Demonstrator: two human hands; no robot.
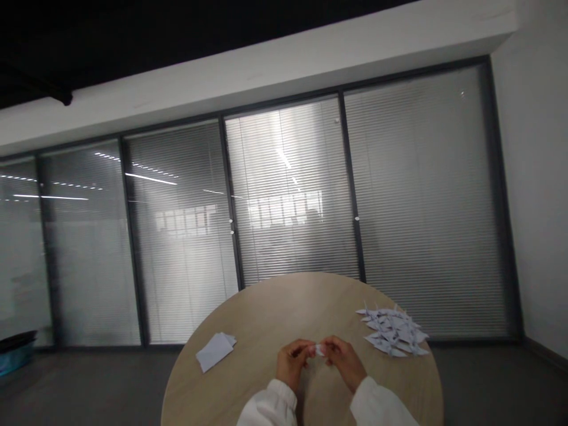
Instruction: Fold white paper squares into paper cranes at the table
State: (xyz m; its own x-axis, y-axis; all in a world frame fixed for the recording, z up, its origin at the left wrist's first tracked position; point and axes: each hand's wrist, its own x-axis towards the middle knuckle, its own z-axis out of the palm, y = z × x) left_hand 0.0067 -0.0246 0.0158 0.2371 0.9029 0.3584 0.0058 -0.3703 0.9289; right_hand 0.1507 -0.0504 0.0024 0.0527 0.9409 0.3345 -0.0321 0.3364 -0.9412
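Over the near middle of the round wooden table (284,313), a small piece of white folded paper (319,350) is pinched between my two hands. My left hand (293,362) grips its left side with thumb and fingers. The right side is pinched by my right hand (341,358), and fingers cover most of the paper. To the right lies a pile of several folded white paper cranes (393,331). On the left rests a small stack of white paper sheets (216,351), slightly fanned out.
Beyond the table's curved far edge stands a glass partition (288,195) with blinds and dark frames. A white wall (541,177) rises at the right. A bin with a dark liner (16,352) is on the grey floor at far left.
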